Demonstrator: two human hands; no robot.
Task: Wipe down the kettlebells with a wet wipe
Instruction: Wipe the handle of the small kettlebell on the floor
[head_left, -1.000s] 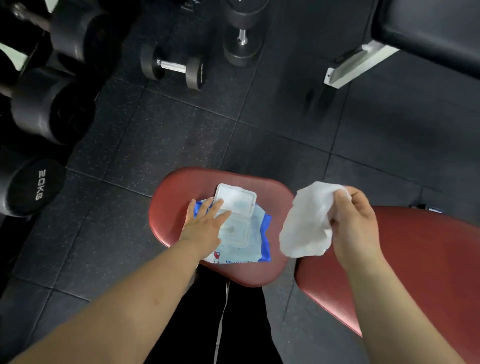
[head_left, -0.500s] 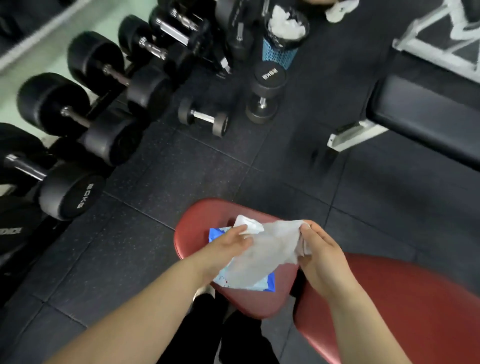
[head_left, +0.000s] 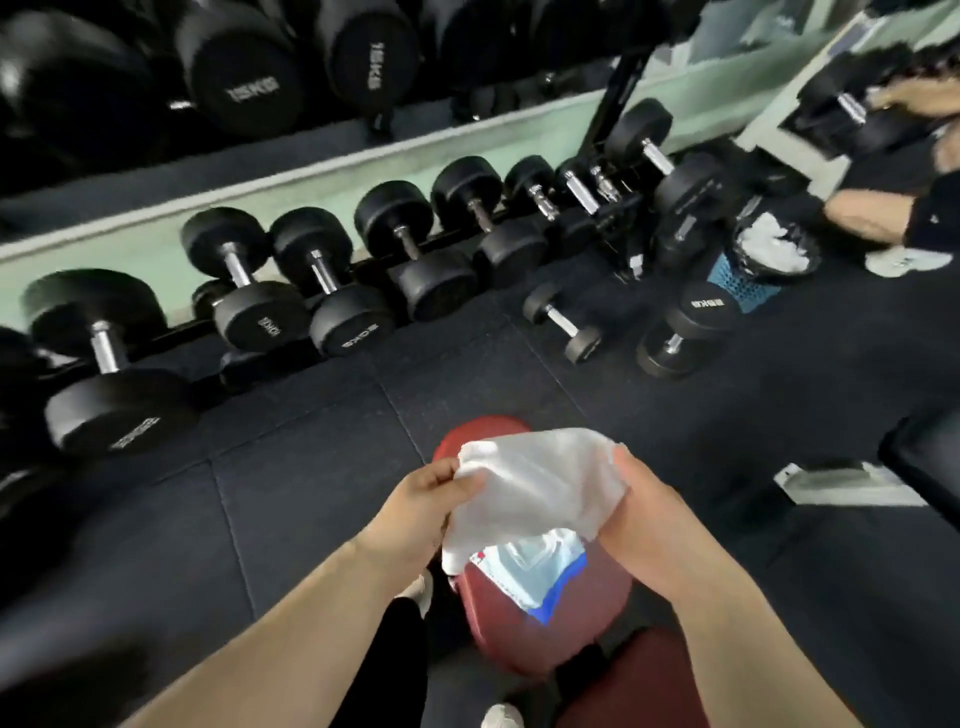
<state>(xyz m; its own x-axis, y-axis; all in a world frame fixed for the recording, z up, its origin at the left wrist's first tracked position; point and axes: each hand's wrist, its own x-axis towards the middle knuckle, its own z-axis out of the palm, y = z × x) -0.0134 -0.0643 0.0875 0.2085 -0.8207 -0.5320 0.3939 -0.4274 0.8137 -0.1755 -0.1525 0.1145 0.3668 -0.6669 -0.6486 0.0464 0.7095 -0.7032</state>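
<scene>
White wet wipe (head_left: 535, 483) above red seat (head_left: 550, 639) | left hand (head_left: 421, 512) pinches one edge, fingers curled | right hand (head_left: 644, 506) grips other edge

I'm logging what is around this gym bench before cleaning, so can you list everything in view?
wet wipe: one, white, stretched between both hands above the front bench pad
wipes pack: one, blue and white, on the front pad, partly under the wipe
bench pads: two, red, below the hands
racked dumbbells: many, black with metal handles, two tiers along the wall
floor dumbbells: two, black, right of the lower rack
bin: one, blue with black liner, white wads inside, by the rack
black bench: one, right edge
another person: one, top right, partly seen
left hand: pinches the wipe's left edge
right hand: grips its right edge
</scene>
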